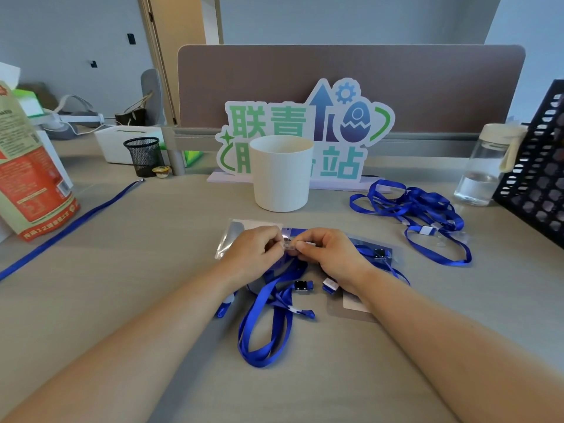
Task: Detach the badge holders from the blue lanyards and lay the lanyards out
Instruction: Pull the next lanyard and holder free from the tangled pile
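Observation:
My left hand (254,254) and my right hand (331,254) meet at the desk's middle, both pinching a small clear clip (288,246) at the top of a badge holder. A clear badge holder (236,235) lies flat under my left hand. A blue lanyard (265,325) trails from the clip toward me in loops. Another badge holder (378,254) with a lanyard lies under my right wrist. A tangled pile of blue lanyards (412,209) sits at the right. One lanyard (70,227) lies stretched out straight at the left.
A white cup (282,175) stands just beyond my hands, with a printed sign (308,129) behind it. A water bottle (485,166) and black mesh rack (540,166) stand at the right. An orange bag (27,166) and mesh pen cup (143,155) are at the left.

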`<action>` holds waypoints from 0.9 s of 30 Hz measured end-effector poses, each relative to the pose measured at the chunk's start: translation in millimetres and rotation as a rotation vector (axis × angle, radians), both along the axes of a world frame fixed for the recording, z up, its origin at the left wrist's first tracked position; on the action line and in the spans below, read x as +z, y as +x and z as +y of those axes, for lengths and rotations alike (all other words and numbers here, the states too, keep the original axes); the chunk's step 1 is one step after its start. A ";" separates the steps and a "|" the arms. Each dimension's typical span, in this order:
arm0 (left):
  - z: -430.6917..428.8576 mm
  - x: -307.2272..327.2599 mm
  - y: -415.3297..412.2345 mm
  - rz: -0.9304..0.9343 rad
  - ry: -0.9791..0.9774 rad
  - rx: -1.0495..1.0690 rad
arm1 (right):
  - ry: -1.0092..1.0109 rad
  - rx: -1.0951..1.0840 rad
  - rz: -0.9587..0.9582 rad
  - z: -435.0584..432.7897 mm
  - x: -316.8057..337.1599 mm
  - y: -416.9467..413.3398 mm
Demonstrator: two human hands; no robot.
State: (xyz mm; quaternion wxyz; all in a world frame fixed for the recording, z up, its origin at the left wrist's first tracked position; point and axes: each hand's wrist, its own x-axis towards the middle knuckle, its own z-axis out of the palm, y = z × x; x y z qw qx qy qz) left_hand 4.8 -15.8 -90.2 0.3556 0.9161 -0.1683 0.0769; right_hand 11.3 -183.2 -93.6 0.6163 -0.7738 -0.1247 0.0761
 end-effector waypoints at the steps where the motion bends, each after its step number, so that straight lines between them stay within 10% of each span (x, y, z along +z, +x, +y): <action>1: 1.7 -0.1 1.5 -0.034 0.023 0.005 | 0.028 0.004 0.010 -0.3 1.3 -0.4; 19: 24.2 5.9 8.2 -0.165 0.315 0.072 | -0.160 0.172 -0.088 -4.6 24.9 -3.7; 27: 26.7 11.5 6.8 -0.416 0.113 0.038 | -0.353 0.071 -0.226 -7.2 38.4 -2.3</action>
